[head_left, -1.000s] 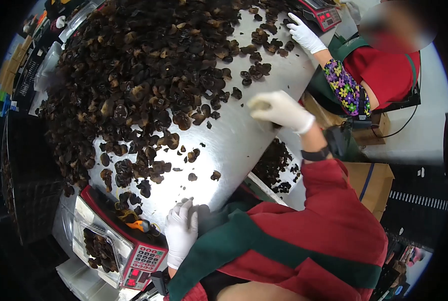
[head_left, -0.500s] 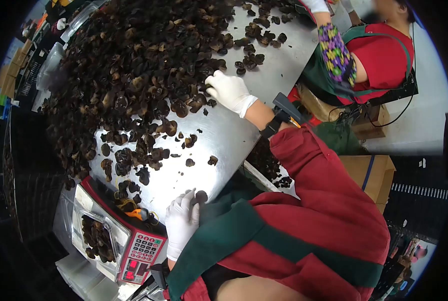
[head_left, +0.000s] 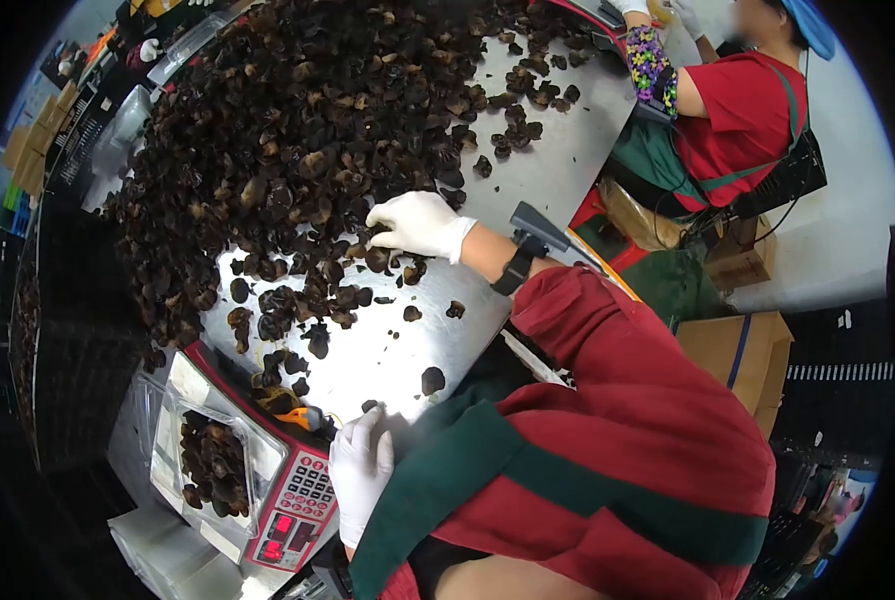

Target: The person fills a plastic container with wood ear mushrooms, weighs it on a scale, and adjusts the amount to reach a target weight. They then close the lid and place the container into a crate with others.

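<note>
My right hand [head_left: 417, 222], in a white glove, reaches over the near edge of a large heap of dark wood ear mushrooms [head_left: 297, 130]. Its fingers are bent, with the thumb a little apart from the index finger, and the tips hang right over loose pieces. Down by the table's near edge is my left hand [head_left: 360, 470], also gloved, fingers stretched forward and thumb apart. A small dark mushroom piece [head_left: 369, 406] lies right at its fingertips. Another wood ear piece [head_left: 432, 380] rests alone on the metal table [head_left: 457, 335].
Beside my left hand stands a red scale [head_left: 302, 490] carrying a clear tray of mushrooms [head_left: 215, 465]. An orange-handled tool [head_left: 302, 417] lies at its edge. A co-worker in red [head_left: 752, 110] is at the far right, near cardboard boxes [head_left: 737, 350].
My right hand has moved left and nearer along the heap's edge. My left hand has drawn back from the lone piece on the table. The whole view has shifted slightly.
</note>
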Motion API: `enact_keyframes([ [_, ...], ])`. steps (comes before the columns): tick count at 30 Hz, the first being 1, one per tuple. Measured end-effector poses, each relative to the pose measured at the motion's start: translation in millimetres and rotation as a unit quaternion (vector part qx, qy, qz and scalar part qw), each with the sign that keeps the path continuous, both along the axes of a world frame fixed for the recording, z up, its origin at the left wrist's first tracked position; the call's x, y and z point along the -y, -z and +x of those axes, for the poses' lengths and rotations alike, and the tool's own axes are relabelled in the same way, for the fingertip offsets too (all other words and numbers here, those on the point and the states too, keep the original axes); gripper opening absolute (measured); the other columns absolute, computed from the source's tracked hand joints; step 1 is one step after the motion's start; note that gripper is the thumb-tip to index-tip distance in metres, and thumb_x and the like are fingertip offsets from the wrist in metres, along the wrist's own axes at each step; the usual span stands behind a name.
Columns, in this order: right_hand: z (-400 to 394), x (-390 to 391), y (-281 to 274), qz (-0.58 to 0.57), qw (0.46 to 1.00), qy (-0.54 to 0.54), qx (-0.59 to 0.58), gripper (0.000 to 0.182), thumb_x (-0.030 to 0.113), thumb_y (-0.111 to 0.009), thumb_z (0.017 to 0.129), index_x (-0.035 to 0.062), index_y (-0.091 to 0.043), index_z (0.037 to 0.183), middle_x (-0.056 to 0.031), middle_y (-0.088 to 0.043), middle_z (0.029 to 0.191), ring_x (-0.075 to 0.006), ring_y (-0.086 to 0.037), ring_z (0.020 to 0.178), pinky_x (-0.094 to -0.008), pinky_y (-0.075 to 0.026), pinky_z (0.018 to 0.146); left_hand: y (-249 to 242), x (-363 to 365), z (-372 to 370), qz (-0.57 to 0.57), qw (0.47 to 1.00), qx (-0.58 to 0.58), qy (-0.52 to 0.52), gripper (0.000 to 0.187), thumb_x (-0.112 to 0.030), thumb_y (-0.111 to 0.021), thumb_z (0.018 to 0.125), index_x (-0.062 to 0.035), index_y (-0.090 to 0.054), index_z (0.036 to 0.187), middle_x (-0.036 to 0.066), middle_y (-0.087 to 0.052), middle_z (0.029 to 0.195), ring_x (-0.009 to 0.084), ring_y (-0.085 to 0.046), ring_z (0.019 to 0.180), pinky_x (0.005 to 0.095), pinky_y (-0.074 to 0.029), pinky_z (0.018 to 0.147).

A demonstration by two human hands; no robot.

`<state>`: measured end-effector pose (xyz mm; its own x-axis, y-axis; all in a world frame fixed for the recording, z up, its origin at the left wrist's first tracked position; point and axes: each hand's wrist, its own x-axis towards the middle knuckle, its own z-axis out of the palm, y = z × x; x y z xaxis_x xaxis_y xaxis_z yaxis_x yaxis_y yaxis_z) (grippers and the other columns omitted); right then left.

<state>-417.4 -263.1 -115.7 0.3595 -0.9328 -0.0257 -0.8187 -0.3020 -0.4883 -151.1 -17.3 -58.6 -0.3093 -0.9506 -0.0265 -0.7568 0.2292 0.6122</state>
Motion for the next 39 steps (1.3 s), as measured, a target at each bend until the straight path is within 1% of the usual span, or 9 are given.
enact_keyframes([
  [3,-21.0,11.2,-27.2,-0.139,0.981,0.127,0.048,0.029,0.038,-0.071,0.082,0.0165,-0.073,0.101,-0.007,-0.069,0.093,-0.0258,-0.069,0.089,-0.039,-0.054,0.077,3.2,-8.4,10.9,0.008,1.0,-0.019,-0.02,0.036,-0.008,-0.067,0.087,-0.0077,-0.06,0.122,0.013,-0.065,0.109,0.0336,-0.062,0.098,0.0424,-0.05,0.087],
  [6,-54.2,40.2,-37.4,-0.138,0.959,0.242,-0.038,0.062,0.042,-0.072,0.083,0.0261,-0.052,0.14,-0.0134,-0.054,0.134,-0.0355,-0.064,0.109,-0.0462,-0.052,0.092,-0.3,-13.0,15.3,0.022,0.998,-0.04,-0.032,0.036,-0.008,-0.067,0.087,-0.0077,-0.06,0.122,0.013,-0.065,0.109,0.0331,-0.062,0.098,0.042,-0.05,0.086],
  [12,-65.1,79.0,-12.3,-0.093,0.976,0.175,-0.085,0.035,0.04,-0.066,0.089,0.0238,-0.068,0.12,-0.0102,-0.063,0.118,-0.0314,-0.063,0.109,-0.043,-0.052,0.092,-4.1,-15.8,16.2,0.043,0.996,-0.058,-0.051,0.033,-0.008,-0.067,0.088,-0.0072,-0.06,0.121,0.012,-0.065,0.111,0.0317,-0.062,0.101,0.041,-0.05,0.088],
  [18,-70.5,65.7,-36.0,-0.033,0.935,0.183,0.302,0.025,0.027,-0.07,0.089,0.0044,-0.071,0.102,-0.0072,-0.071,0.09,-0.017,-0.064,0.068,-0.0297,-0.053,0.065,-13.6,-20.6,20.8,0.04,0.992,-0.096,-0.072,0.031,-0.007,-0.067,0.088,-0.0058,-0.062,0.118,0.012,-0.067,0.109,0.0305,-0.063,0.097,0.0384,-0.051,0.086],
  [20,-67.9,48.8,-48.7,0.287,0.72,0.112,0.621,0.024,0.024,-0.065,0.096,0.0017,-0.067,0.105,-0.0064,-0.069,0.088,-0.0087,-0.054,0.059,-0.0213,-0.044,0.047,-19.4,-21.7,22.1,0.039,0.991,-0.105,-0.074,0.03,-0.005,-0.067,0.087,-0.0052,-0.062,0.117,0.012,-0.067,0.108,0.0301,-0.064,0.096,0.038,-0.051,0.085],
  [24,-30.8,20.7,-62.6,0.361,0.648,0.096,0.664,0.032,0.032,-0.057,0.102,0.002,-0.065,0.108,-0.0099,-0.069,0.092,-0.007,-0.05,0.055,-0.017,-0.036,0.04,-27.8,-21.0,22.8,0.016,0.988,-0.132,-0.076,0.028,-0.001,-0.066,0.085,-0.0032,-0.064,0.112,0.013,-0.068,0.106,0.031,-0.064,0.095,0.0387,-0.051,0.084],
  [34,209.3,-60.5,-145.8,0.223,0.835,-0.227,0.449,0.023,0.024,-0.066,0.094,0.0026,-0.068,0.103,-0.0014,-0.068,0.087,-0.005,-0.058,0.065,-0.0205,-0.044,0.053,-55.9,-44.0,54.4,-0.005,0.975,-0.192,-0.107,0.026,-0.005,-0.066,0.088,-0.0036,-0.065,0.115,0.011,-0.068,0.103,0.0279,-0.066,0.097,0.0353,-0.052,0.088],
  [36,253.0,-79.4,-148.2,0.222,0.827,-0.29,0.428,0.024,0.024,-0.069,0.091,0.0041,-0.067,0.104,-0.005,-0.068,0.085,-0.0115,-0.063,0.07,-0.0264,-0.049,0.061,-66.5,-53.7,66.8,-0.023,0.966,-0.208,-0.151,0.023,-0.005,-0.066,0.088,-0.0025,-0.067,0.111,0.011,-0.069,0.104,0.0266,-0.067,0.098,0.0346,-0.052,0.088],
  [39,299.3,-87.4,-114.3,-0.08,0.81,-0.487,0.317,0.034,0.027,-0.07,0.087,0.0093,-0.066,0.115,-0.0115,-0.065,0.114,-0.0297,-0.059,0.109,-0.0392,-0.046,0.096,-85.7,-74.3,93.5,-0.028,0.942,-0.21,-0.259,0.022,0.001,-0.063,0.086,-0.0006,-0.068,0.108,0.012,-0.07,0.103,0.0234,-0.067,0.097,0.033,-0.052,0.086],
])
